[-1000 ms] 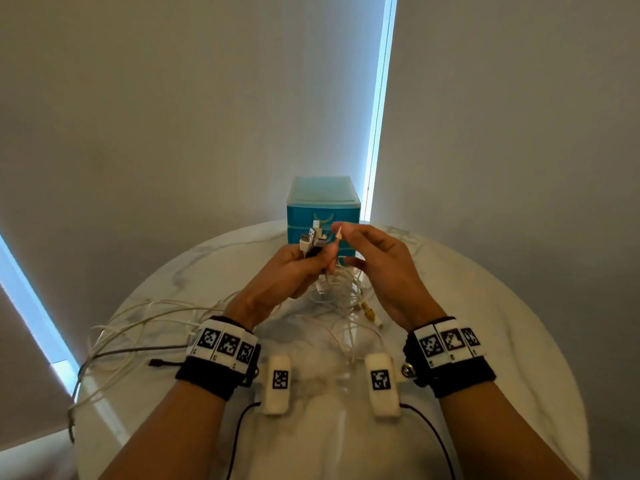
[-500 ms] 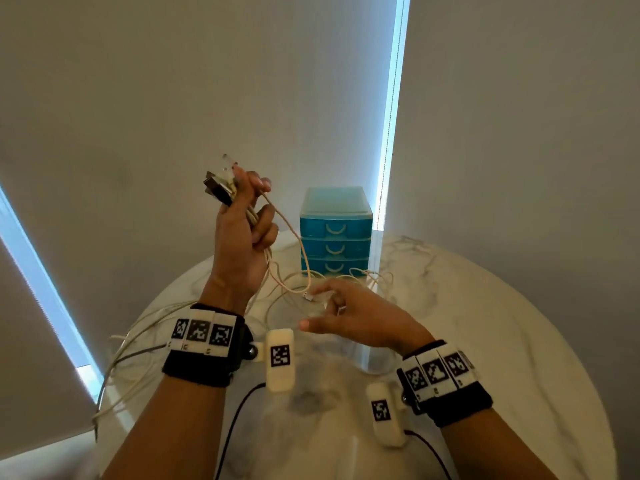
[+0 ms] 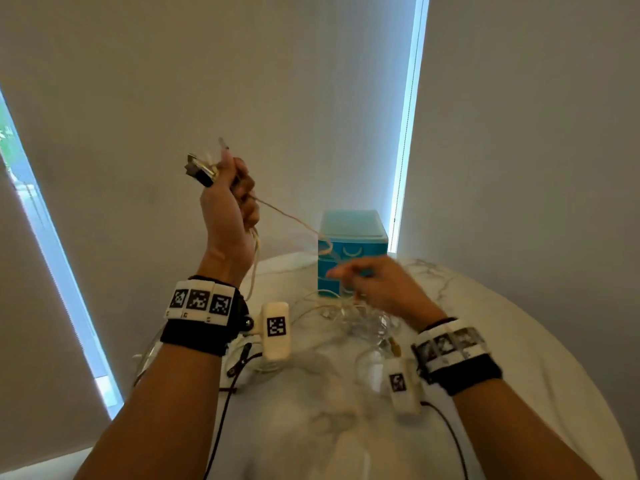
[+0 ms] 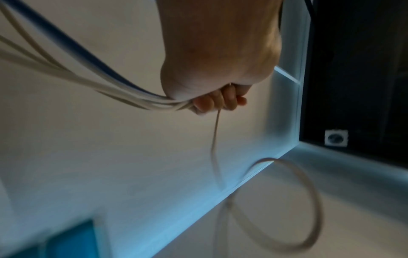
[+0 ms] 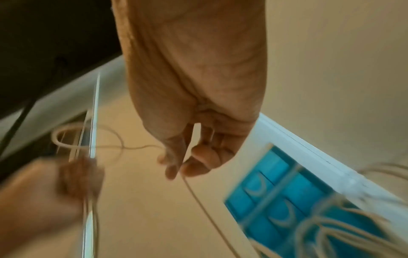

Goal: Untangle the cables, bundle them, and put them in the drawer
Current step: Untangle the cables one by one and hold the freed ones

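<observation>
cables (image 3: pixel 258 249) run in a pale bunch through the left hand (image 3: pixel 228 216), which is raised above the table (image 3: pixel 519 341) with its fingers curled tight around them; several plug ends (image 3: pixel 199 169), one dark and metallic, stick up out of the top of the fist. in the left wrist view the same bunch leaves the fist (image 4: pixel 212 97) toward the upper left, and one thin strand hangs down from between the fingers into a loose loop (image 4: pixel 309 200).

right hand (image 3: pixel 377 289) is lower, over the table and in front of the blue drawer unit (image 3: pixel 353 233). in the right wrist view its thumb and forefinger (image 5: pixel 176 167) pinch a single thin cable (image 5: pixel 205 206) that trails down and away; the other fingers are loosely bent. one strand stretches from the left fist down toward the right hand.

more pale cable lies in a tangled heap (image 3: pixel 343 310) on the marble-patterned tabletop between the two hands, just in front of the drawer unit, whose drawers are closed, with curved pale handles on the fronts.

both wrists wear black bands (image 3: pixel 197 336) carrying white blocks printed with black-and-white square marker patterns; small white units (image 3: pixel 276 330) with the same kind of marker sit beside each wrist. no brand name or readable lettering shows anywhere.
</observation>
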Tool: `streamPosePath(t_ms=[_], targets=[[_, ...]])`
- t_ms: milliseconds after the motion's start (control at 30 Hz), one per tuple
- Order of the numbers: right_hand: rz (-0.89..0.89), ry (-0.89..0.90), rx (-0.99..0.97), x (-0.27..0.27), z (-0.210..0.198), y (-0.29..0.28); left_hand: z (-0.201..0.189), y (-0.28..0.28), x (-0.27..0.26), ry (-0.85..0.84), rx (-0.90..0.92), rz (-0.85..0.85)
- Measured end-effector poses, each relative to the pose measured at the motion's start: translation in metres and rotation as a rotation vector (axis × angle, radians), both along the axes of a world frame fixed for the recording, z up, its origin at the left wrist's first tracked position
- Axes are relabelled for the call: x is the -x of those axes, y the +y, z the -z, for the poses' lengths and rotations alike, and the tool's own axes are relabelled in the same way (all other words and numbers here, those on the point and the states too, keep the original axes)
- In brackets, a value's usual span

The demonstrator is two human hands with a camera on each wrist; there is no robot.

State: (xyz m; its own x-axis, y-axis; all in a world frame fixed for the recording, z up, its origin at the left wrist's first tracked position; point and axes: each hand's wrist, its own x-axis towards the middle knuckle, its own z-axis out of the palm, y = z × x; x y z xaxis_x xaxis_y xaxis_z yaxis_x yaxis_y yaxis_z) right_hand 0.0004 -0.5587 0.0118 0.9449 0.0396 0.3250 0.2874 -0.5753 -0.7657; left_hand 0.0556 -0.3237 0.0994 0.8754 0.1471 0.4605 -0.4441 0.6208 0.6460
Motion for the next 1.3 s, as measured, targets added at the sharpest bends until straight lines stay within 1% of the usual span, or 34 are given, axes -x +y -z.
streamPosePath(t_ms=[33,67,100,167,233,300,400,467,500,600,667,700,733,767,833,867,900,933,967,1033,1100,1200,1233,1267,1300], targets=[[0.056,-0.109,-0.069,0.005,-0.031,-0.002,-0.005,0.011,0.002,0.011,0.013,-0.077],[0.128,-0.213,-0.118,0.009,-0.052,-0.009,0.0,0.011,-0.001,0.037,-0.004,-0.141],[0.19,-0.315,-0.136,0.01,-0.074,-0.014,0.004,0.011,-0.003,0.065,-0.04,-0.203],[0.232,-0.466,-0.145,0.012,-0.111,-0.017,0.011,0.008,-0.002,0.064,-0.145,-0.289],[0.227,-0.501,-0.15,0.012,-0.142,-0.016,0.012,-0.004,0.004,-0.021,-0.332,-0.306],[0.208,-0.485,-0.138,0.011,-0.164,-0.014,0.007,-0.023,0.01,-0.114,-0.609,-0.28],[0.195,-0.487,-0.105,0.005,-0.178,-0.002,0.001,-0.051,0.018,-0.187,-1.004,-0.201],[0.195,-0.515,-0.124,0.007,-0.18,0.006,-0.001,-0.062,0.021,-0.211,-1.172,-0.145],[0.182,-0.526,-0.146,0.01,-0.181,0.008,0.0,-0.065,0.02,-0.211,-1.203,-0.131],[0.103,-0.501,-0.259,0.018,-0.173,0.007,0.001,-0.062,0.014,-0.197,-1.156,-0.168],[0.06,-0.414,-0.378,0.02,-0.153,0.006,0.0,-0.055,0.01,-0.162,-1.006,-0.212],[0.065,-0.347,-0.397,0.018,-0.137,0.007,-0.002,-0.052,0.009,-0.128,-0.901,-0.249],[0.064,-0.243,-0.39,0.017,-0.117,0.009,-0.006,-0.048,0.008,-0.093,-0.798,-0.288],[0.057,-0.11,-0.323,0.014,-0.091,0.013,-0.01,-0.045,0.007,-0.064,-0.709,-0.325],[-0.029,0.182,-0.083,0.012,-0.042,0.022,-0.02,-0.037,0.008,-0.034,-0.582,-0.359],[-0.075,0.293,0.041,0.008,-0.02,0.022,-0.025,-0.034,0.009,-0.032,-0.534,-0.366],[-0.075,0.356,0.166,0.002,-0.003,0.018,-0.029,-0.032,0.011,-0.042,-0.493,-0.376],[-0.031,0.368,0.267,-0.002,0.007,0.011,-0.033,-0.029,0.013,-0.057,-0.457,-0.388],[0.055,0.349,0.341,-0.008,0.01,0.002,-0.036,-0.025,0.013,-0.072,-0.416,-0.4],[0.191,0.313,0.418,-0.018,0.007,-0.016,-0.041,-0.017,0.012,-0.071,-0.308,-0.416],[0.289,0.305,0.492,-0.026,0.001,-0.027,-0.045,-0.01,0.009,-0.053,-0.221,-0.421],[0.447,0.298,0.676,-0.023,-0.015,-0.033,-0.047,-0.01,0.007,-0.04,-0.215,-0.39],[0.508,0.251,0.704,-0.02,-0.021,-0.031,-0.045,-0.013,0.007,-0.036,-0.225,-0.373],[0.536,0.173,0.681,-0.016,-0.029,-0.027,-0.043,-0.016,0.008,-0.036,-0.238,-0.352],[0.524,0.071,0.617,-0.013,-0.035,-0.02,-0.04,-0.02,0.007,-0.039,-0.25,-0.33]])
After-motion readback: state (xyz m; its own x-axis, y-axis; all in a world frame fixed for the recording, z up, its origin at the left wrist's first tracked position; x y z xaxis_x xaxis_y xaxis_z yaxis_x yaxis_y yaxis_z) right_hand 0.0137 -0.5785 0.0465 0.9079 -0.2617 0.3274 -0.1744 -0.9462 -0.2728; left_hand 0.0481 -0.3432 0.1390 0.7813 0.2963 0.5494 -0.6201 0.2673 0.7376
